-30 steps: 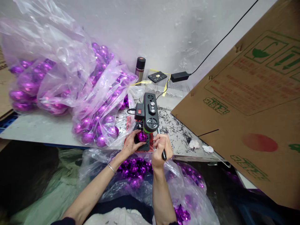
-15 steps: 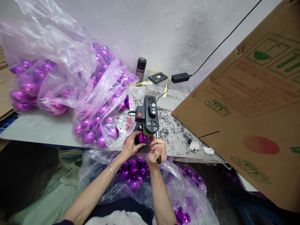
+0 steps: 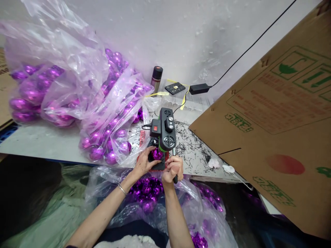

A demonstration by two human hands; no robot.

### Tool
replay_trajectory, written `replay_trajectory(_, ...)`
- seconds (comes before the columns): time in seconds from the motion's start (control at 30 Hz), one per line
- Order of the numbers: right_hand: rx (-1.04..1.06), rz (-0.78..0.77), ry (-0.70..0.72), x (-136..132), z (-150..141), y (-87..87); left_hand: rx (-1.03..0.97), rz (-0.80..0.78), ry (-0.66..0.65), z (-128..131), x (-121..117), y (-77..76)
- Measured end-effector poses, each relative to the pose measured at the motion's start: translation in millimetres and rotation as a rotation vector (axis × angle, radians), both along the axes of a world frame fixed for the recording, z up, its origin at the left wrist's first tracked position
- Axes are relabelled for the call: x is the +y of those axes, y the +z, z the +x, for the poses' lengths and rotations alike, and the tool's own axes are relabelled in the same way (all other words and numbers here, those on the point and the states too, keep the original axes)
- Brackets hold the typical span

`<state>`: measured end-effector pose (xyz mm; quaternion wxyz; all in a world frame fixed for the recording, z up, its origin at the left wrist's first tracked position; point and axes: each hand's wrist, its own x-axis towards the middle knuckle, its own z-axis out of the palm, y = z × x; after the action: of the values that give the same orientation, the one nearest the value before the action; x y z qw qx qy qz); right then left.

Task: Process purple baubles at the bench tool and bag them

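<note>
Holding a purple ball (image 3: 156,153) under the press (image 3: 165,129), our left hand (image 3: 143,163) has its fingers curled round it on the red base. Our right hand (image 3: 172,168) fists the lever (image 3: 174,163) (fingers pressed together). Bag (image 3: 103,113) of balls sits left, cardboard (image 3: 271,137) right.

Machine (image 3: 165,132) on table (image 3: 51,144); bags (image 3: 77,100) left; carton (image 3: 271,137) right
</note>
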<state>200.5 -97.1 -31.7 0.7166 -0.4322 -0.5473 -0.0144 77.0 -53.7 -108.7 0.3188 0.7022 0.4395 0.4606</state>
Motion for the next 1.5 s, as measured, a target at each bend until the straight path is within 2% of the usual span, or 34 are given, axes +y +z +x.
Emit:
replay_trajectory(0.37,0.019,0.033,-0.007,1.9,-1.6,0.0,0.011,-0.031,-0.001,0.9,0.0,1.0)
replay_trajectory(0.7,-0.017,0.036,-0.023,4.5,0.3,-6.4,0.007,-0.023,0.025,2.2,1.7,-5.2)
replay_trajectory(0.87,-0.132,0.05,-0.006,5.0,3.8,-12.6,-0.002,-0.018,0.023,1.8,1.7,-4.7)
replay_trajectory(0.97,-0.103,0.039,-0.018,4.8,3.0,1.8,0.005,-0.025,0.024,1.3,3.6,-3.8)
replay_trajectory(1.1,0.036,-0.103,-0.032,3.7,0.9,49.5,0.027,-0.024,0.034,3.1,4.0,-0.6)
replay_trajectory(1.17,0.038,-0.164,-0.011,2.6,2.0,70.1,0.046,0.025,0.055,2.3,-3.7,1.6)
replay_trajectory(1.23,0.01,-0.164,0.012,0.0,5.0,78.4,0.064,0.123,0.069,-3.0,-20.8,2.2)
replay_trajectory(1.3,-0.035,-0.159,0.034,-3.5,8.7,73.9,0.105,0.235,0.024,-13.2,-47.0,-1.4)
replay_trajectory(1.37,-0.081,-0.129,0.048,-6.1,11.8,61.6,0.19,0.3,-0.11,-25.8,-77.5,-10.2)
replay_trajectory(1.43,-0.104,-0.097,0.061,-6.8,13.0,49.3,0.298,0.281,-0.238,-37.4,-103.9,-20.9)
replay_trajectory(1.5,-0.094,-0.073,0.06,-5.9,12.1,42.0,0.368,0.237,-0.286,-46.2,-117.2,-26.3)
